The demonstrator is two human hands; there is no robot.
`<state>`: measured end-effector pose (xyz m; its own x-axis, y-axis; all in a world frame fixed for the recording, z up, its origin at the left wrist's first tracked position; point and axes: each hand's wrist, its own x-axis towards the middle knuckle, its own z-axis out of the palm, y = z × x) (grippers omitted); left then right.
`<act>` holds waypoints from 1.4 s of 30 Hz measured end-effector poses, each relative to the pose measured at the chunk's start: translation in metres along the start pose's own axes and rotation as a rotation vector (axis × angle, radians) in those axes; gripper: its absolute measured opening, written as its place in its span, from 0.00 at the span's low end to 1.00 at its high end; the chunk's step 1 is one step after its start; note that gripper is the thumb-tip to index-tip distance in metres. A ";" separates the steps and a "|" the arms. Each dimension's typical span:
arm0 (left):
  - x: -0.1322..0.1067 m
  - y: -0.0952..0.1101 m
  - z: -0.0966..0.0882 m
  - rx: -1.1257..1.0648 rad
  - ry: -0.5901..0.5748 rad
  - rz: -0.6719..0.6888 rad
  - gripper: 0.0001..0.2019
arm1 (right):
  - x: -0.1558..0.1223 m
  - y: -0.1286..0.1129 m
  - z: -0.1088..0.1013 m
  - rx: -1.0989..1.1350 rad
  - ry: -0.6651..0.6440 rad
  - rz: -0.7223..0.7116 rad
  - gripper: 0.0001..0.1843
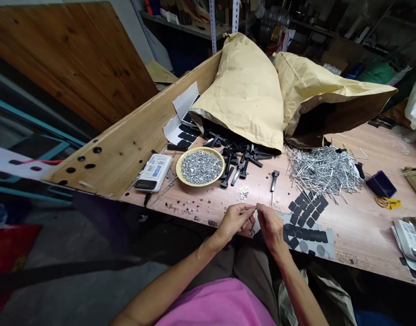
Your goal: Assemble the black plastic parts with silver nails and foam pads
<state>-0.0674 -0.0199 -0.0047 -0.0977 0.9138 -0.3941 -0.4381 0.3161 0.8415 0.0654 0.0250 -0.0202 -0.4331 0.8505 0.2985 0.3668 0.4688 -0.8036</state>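
Observation:
My left hand [235, 220] and my right hand [269, 225] meet at the near edge of the wooden table [364, 226]. Both are pinched together on a thin metal pin [256, 208] held between their fingertips. Whether anything else small sits in the fingers is too fine to see. Just beyond the hands lies a small heap of tiny silver pieces [242, 193] and one black plastic part [274, 179]. A sheet of black pads [305, 228] lies right beside my right hand.
A yellow bowl of silver bits [200, 167] stands at the left, next to a white device [154, 172]. Black plastic parts [238, 156] spill from two tan paper sacks [249, 90]. A pile of metal pins [325, 170] and a blue tray [381, 183] lie right.

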 end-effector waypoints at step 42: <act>0.004 0.009 -0.004 0.091 -0.180 -0.001 0.24 | 0.004 -0.010 -0.010 0.053 0.198 0.164 0.07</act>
<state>-0.0757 -0.0147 -0.0003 0.0674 0.9417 -0.3296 -0.3550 0.3314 0.8742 0.0682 0.0255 -0.0060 -0.2001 0.9467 0.2525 0.3730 0.3120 -0.8738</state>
